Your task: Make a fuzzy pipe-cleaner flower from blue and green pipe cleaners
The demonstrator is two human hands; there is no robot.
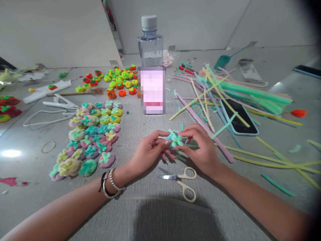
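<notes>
Between my two hands is a small pipe cleaner flower (pixel 176 140) with mint-green petals and some blue at its left side. My left hand (pixel 154 145) pinches its left edge between thumb and fingers. From the other side, my right hand (pixel 198 142) grips the flower's right edge with closed fingertips. Just below the hands lie scissors (pixel 179 177) with cream handles, their blades parted and pointing left. Short green pipe cleaner pieces (pixel 181 156) rest on the table under the flower.
Finished fuzzy flowers (pixel 86 139) stand in rows at left. Orange and yellow fuzzy pumpkins (pixel 122 78) sit behind them. A plastic bottle (pixel 150 47) and an upright blurred-out screen (pixel 152 88) are at centre. Loose pipe cleaners (pixel 195 113) and a phone (pixel 240 117) spread across the right.
</notes>
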